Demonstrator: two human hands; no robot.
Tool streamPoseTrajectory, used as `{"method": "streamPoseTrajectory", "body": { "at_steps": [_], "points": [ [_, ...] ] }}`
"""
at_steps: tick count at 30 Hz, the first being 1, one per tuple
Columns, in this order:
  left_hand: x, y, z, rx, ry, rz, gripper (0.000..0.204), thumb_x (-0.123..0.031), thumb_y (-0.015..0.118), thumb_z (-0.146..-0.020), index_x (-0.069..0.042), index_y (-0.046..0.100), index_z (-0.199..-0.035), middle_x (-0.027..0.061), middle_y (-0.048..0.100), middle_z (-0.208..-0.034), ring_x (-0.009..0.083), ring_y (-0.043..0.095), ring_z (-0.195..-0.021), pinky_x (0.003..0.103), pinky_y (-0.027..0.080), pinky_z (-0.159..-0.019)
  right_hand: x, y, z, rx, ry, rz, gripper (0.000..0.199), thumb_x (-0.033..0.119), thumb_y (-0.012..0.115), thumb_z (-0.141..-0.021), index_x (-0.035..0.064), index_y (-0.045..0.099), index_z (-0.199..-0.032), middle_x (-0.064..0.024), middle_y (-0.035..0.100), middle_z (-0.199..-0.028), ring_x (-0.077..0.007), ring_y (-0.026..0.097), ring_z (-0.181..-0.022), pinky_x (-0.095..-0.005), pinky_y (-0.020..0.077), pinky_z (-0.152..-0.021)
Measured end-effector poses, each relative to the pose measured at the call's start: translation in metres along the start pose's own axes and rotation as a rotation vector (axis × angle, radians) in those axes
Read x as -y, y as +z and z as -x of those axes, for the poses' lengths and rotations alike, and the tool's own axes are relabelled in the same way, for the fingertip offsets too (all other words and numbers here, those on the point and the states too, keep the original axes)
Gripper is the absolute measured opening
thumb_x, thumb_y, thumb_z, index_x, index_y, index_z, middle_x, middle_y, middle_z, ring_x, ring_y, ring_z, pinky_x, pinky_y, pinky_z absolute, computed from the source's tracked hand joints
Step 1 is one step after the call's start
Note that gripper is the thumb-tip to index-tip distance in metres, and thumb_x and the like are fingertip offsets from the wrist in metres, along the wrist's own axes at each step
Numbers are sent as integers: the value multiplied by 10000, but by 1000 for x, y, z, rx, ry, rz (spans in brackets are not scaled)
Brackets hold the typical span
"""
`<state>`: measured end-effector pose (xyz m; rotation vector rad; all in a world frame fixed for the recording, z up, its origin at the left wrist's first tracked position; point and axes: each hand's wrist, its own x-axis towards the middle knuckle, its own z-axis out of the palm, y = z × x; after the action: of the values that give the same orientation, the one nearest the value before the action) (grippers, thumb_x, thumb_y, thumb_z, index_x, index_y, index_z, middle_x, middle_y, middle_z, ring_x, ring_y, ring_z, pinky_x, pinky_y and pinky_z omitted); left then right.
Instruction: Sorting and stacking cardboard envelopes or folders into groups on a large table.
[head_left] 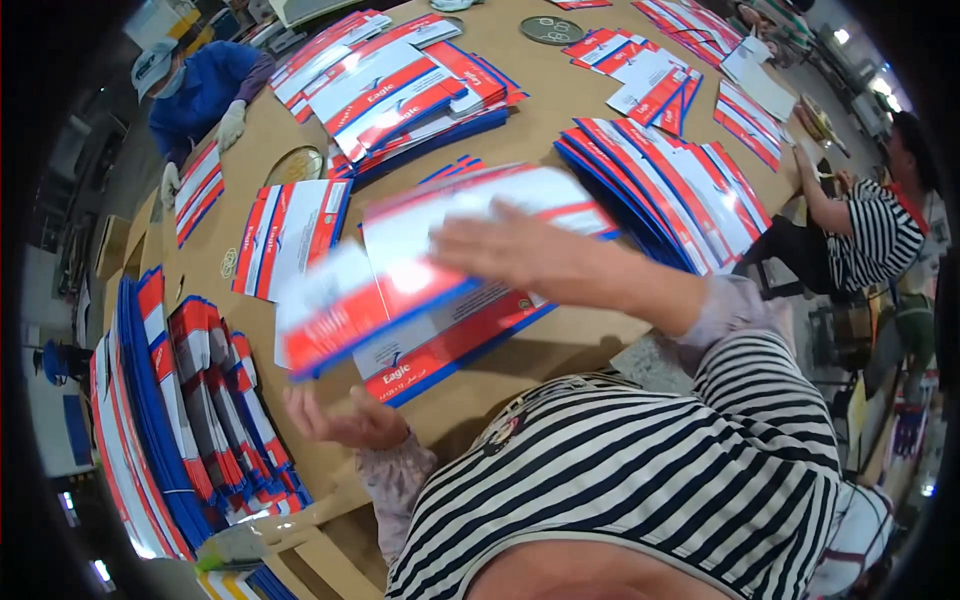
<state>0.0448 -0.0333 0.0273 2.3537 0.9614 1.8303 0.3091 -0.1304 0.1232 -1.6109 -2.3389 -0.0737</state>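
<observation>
Lying palm-down over a blurred red, white and blue carton sheet (345, 305), the right hand (515, 255) has its fingers (458, 240) extended and close together, gripping nothing visible; whether they press on it is hard to tell. The left hand (345, 415) is just below the sheet's near-left corner, its fingers loosely curled with the thumb apart, apparently holding nothing. That sheet sits tilted above another printed carton (430, 365) near the close edge of the brown counter (490, 65). A fanned stack (670, 190) lies to the right, upright bundles (165, 400) stand at left, and a white-gloved co-worker (210, 85) handles a carton across the way.
</observation>
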Motion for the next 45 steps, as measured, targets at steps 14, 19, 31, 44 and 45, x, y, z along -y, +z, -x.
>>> {"method": "streamPoseTrajectory", "body": {
  "at_steps": [14, 19, 31, 44, 45],
  "points": [
    [22, 19, 57, 976, -114, -254, 639, -408, 619, -838, -22, 440, -1314, 164, 443, -1317, 341, 358, -1277, 542, 188, -1071, -156, 73, 257, -114, 1254, 115, 465, 406, 436, -953, 90, 515, -1285, -200, 525, -1292, -377, 509, -1177, -411, 410, -993],
    [41, 22, 54, 812, -104, -189, 500, -365, 650, -803, -22, 568, -1157, 163, 526, -1164, 351, 462, -1105, 509, 306, -982, -127, 37, 158, -147, 927, 179, 498, 377, 553, -912, -31, 539, -1197, -258, 571, -1173, -418, 557, -1062, -446, 448, -903],
    [30, 31, 47, 751, -187, -208, 331, -214, 604, -825, -80, 597, -1128, 98, 536, -1124, 275, 471, -1086, 428, 296, -923, 3, 147, 32, 236, 69, -102, 982, 553, 683, -691, 86, 266, -1448, -170, 265, -1489, -329, 257, -1378, -515, 216, -1110],
    [35, 26, 47, 670, -184, -98, 249, -139, 616, -788, -76, 589, -1027, 106, 539, -1045, 281, 496, -1045, 469, 278, -963, 17, 134, 31, 337, 47, 40, 870, 523, 628, -767, 10, 324, -1400, -192, 320, -1456, -334, 324, -1342, -504, 309, -1059],
    [37, 29, 45, 682, -211, -81, 241, -133, 614, -790, -72, 588, -1022, 107, 546, -1031, 283, 500, -1035, 465, 275, -969, 15, 133, 29, 350, 32, 39, 772, 454, 590, -821, 4, 334, -1393, -199, 331, -1448, -333, 339, -1334, -502, 325, -1046]
  ]
}}
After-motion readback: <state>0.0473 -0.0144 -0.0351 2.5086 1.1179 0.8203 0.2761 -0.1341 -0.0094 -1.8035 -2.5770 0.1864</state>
